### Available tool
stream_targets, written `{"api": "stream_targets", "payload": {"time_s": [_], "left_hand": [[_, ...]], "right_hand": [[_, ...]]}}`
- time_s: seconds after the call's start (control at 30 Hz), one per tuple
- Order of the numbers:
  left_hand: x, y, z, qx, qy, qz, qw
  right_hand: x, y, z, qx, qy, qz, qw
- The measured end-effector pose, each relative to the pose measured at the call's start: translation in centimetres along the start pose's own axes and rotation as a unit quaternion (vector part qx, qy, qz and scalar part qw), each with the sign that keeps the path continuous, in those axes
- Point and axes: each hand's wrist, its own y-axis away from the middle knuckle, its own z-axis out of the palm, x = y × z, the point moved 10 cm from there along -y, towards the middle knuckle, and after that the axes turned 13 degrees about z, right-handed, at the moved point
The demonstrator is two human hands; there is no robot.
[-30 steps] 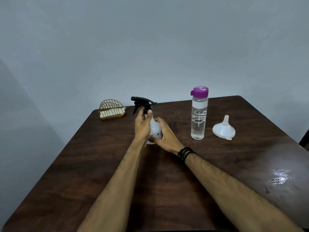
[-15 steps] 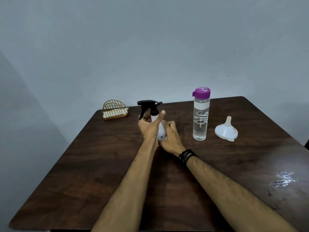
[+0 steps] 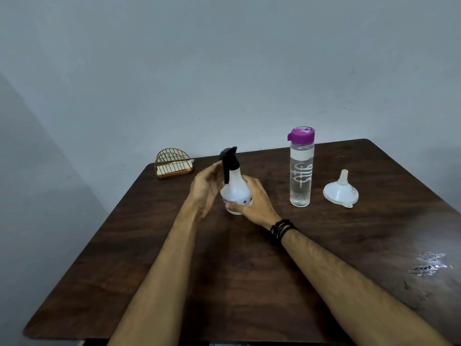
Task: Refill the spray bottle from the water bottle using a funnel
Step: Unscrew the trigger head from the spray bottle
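Left hand (image 3: 205,189) has let go, fingers loose beside the spray bottle (image 3: 235,193); right hand (image 3: 254,199) still grips it.

The left hand (image 3: 205,189) is showing blurred, so how its fingers are lying cannot be told. The right hand (image 3: 252,199) is covering the 3 o'clock side and base of the spray bottle (image 3: 235,191), whose small label print is staying unreadable. Both forearms and the table's (image 3: 249,283) near edge are running out at 6 o'clock. The table's 3 o'clock side is being cut off too.
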Motion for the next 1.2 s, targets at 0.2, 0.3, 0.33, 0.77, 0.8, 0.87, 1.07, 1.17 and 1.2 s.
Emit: {"api": "stream_targets", "payload": {"time_s": [0.2, 0.3, 0.33, 0.77, 0.8, 0.87, 1.07, 1.17, 1.2], "left_hand": [[0.4, 0.4, -1.4, 0.091, -0.027, 0.086, 0.992], [0.1, 0.1, -0.9, 0.082, -0.009, 0.082, 0.993], [0.0, -0.1, -0.7, 0.075, -0.013, 0.076, 0.994], [-0.4, -0.3, -0.5, 0.067, -0.127, 0.077, 0.987], [-0.5, -0.4, -0.2, 0.052, -0.129, 0.070, 0.988], [-0.8, -0.5, 0.3, 0.018, -0.127, 0.051, 0.990], [0.8, -0.5, -0.4, 0.090, -0.087, 0.087, 0.988], [3.4, -1.3, 0.1, 0.118, -0.075, 0.123, 0.982], [4.5, -1.5, 0.5, 0.119, -0.064, 0.133, 0.982]], "right_hand": [[-0.4, 0.2, 0.7, -0.023, 0.019, -0.010, 1.000], [-0.2, 0.2, 0.8, -0.025, 0.023, -0.004, 0.999], [-0.2, 0.2, 0.8, -0.025, 0.020, -0.003, 0.999], [-0.5, 0.2, 0.9, -0.030, 0.032, -0.015, 0.999], [-0.6, 0.2, 0.9, -0.031, 0.030, -0.014, 0.999], [-0.6, 0.2, 0.8, -0.032, 0.028, -0.013, 0.999], [-0.7, 0.3, 0.9, -0.029, 0.035, -0.015, 0.999], [-0.6, 0.4, 0.9, -0.031, 0.035, -0.013, 0.999], [-0.6, 0.5, 0.9, -0.033, 0.031, -0.014, 0.999]]}}
